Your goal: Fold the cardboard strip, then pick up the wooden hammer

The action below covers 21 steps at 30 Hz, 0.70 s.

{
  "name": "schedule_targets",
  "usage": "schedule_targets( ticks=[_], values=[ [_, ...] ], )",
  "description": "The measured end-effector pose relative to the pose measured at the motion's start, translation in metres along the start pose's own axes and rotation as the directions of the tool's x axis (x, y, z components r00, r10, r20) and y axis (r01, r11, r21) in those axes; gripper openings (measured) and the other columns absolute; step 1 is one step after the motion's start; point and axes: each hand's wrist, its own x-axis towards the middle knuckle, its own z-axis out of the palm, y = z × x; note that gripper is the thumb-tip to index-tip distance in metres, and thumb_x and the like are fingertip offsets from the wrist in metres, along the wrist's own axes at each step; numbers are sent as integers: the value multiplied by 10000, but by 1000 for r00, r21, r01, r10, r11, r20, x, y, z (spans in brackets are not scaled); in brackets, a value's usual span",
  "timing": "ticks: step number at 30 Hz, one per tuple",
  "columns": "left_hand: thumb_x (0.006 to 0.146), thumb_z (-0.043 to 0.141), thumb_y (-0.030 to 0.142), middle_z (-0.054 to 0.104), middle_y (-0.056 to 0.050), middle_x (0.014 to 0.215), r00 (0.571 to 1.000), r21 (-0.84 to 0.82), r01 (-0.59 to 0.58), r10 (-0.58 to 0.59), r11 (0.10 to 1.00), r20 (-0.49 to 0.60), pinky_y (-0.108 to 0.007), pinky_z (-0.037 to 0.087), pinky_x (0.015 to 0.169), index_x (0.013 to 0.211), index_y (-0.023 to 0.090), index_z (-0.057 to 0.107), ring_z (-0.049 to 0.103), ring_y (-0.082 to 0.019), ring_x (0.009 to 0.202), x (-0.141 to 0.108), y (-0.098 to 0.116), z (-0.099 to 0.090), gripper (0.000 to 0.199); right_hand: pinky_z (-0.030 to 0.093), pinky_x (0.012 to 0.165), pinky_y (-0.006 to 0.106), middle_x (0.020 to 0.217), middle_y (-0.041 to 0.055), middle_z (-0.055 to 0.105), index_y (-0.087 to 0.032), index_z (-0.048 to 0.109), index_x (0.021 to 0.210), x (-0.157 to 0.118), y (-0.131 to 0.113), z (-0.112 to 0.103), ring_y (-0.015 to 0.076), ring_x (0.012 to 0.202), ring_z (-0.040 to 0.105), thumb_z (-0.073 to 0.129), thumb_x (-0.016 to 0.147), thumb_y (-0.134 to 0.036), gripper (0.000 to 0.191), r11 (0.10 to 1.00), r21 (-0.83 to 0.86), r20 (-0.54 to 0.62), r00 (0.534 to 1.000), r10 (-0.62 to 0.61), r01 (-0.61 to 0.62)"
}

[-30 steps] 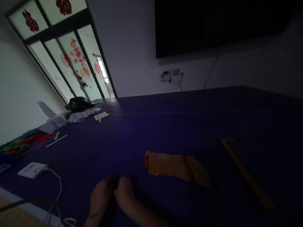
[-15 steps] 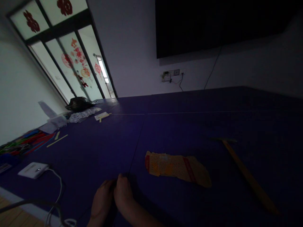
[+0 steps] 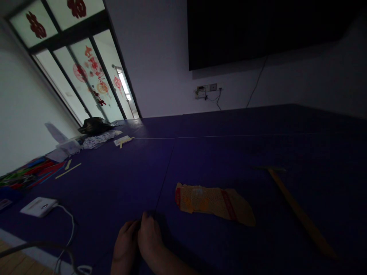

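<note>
left hand [image 3: 125, 243] beside right hand [image 3: 150, 237]

Home, likely: wall screen [image 3: 258, 32], red decorations [image 3: 93, 63] on glass door [image 3: 82, 91]

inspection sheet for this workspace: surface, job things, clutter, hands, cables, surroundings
Surface: purple tabletop with a thin dark line
Job's things: red-banded tan piece lying flat; hammer to its right
Clutter: white box, yellow strip, black bag, all at left
Hands: left hand and right hand close together; anything held is hidden
Cables: white cable from the white box; dark cable lower left
Surroundings: wall screen; glass door with red decorations
</note>
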Motion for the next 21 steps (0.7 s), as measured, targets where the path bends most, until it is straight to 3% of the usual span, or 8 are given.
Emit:
schedule_targets(
  ticks=[7,11,21],
  values=[
    [722,412,187,665,-65,1055,998,2,-20,20,1000,-67,-318,476,897,1039,193,652,604,-207,994,0,-7,3,397,531,726,304,973,178,685,-45,604,1043,4,2,2,254,889,662,326,798,45,381,1000,-9,15,999,29,-29],
    [707,417,174,682,-54,1010,993,5,-28,29,1000,-112,-331,496,870,989,197,667,619,-207,959,0,-6,3,378,532,728,345,970,189,682,-33,599,1041,4,1,5,273,884,661,306,810,36,379,1000,-29,-5,1000,3,-3],
    [710,407,180,677,-64,1040,994,-12,-5,4,1000,-105,-336,488,874,1006,178,655,615,-211,973,-1,-6,4,386,509,790,343,1026,206,656,-26,603,1060,5,-4,1,269,939,641,285,819,38,404,994,-93,26,998,-63,65]
  ],
)
